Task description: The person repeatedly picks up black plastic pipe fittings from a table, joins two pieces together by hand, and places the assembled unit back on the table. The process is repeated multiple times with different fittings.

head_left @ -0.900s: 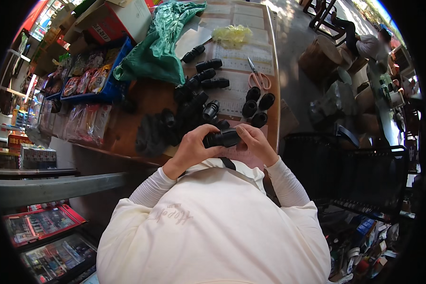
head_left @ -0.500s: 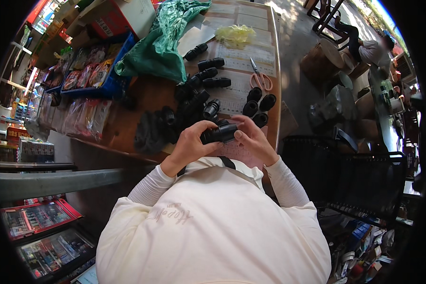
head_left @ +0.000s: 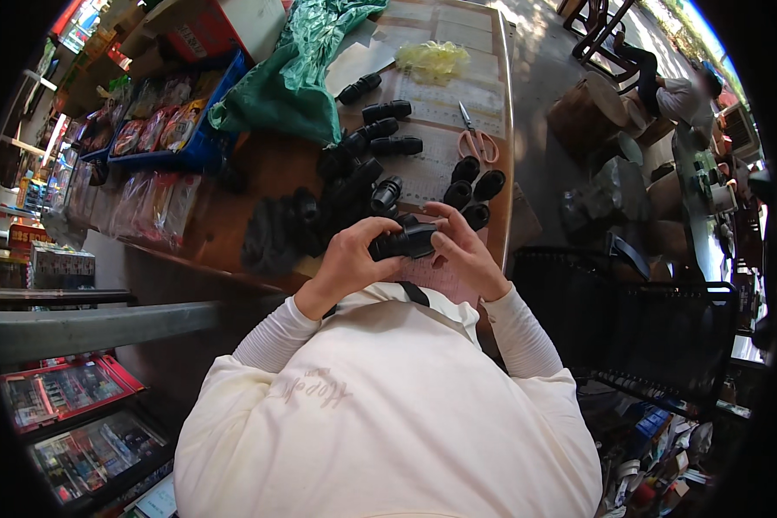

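Blue plastic crate (head_left: 168,162) of wrapped packets at left, then a crumpled green bag (head_left: 276,108) on the wooden table (head_left: 268,168); next, the left hand (head_left: 350,259) grips a black fitting (head_left: 407,242) by the table's near edge; the right hand (head_left: 466,255), loosely open, is at its right end (touching or not, I cannot tell); pink-handled scissors (head_left: 472,129) lie beyond.

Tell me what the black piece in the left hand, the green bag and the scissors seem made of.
Black piece in the left hand: probably hard plastic, smooth and semi-gloss, judging by its soft highlights.
Green bag: likely thin plastic film, shiny and crinkled.
Scissors: blades look like metal, grey and smooth; the pink handles are perhaps plastic, by their even colour.
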Available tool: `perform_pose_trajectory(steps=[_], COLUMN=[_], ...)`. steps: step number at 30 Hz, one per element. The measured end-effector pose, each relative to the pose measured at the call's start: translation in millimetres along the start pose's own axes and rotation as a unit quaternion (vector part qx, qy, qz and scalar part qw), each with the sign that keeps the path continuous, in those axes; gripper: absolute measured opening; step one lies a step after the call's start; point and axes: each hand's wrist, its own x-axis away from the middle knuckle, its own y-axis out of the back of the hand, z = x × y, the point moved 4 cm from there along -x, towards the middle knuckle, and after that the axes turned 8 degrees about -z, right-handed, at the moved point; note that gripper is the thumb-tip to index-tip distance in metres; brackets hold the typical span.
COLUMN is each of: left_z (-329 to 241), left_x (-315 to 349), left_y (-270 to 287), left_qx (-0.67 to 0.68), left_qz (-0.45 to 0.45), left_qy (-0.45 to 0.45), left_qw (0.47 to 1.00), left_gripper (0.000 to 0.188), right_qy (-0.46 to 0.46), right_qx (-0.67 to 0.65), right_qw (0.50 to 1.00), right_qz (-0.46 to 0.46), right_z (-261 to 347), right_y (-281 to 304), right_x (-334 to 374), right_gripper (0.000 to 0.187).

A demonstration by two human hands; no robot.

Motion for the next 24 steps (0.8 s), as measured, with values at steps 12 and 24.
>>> perform_pose_trajectory(steps=[12,24], left_z=[17,11], left_x=[2,-1], left_y=[-1,1], left_qx=[0.085,0.059], left_qz=[0.065,0.087], left_qy=[0.145,0.126], left_qw=[0.984,0.986], left_gripper=[0.038,0.036], right_qy=[0.028,0.077], right_qx=[-0.032,0.027], right_qw=[0.997,0.996], right_qz=[0.066,0.037], right_z=[5,1], right_y=[1,-3], right_x=[-3,-8], right_gripper=[0.049,0.040])
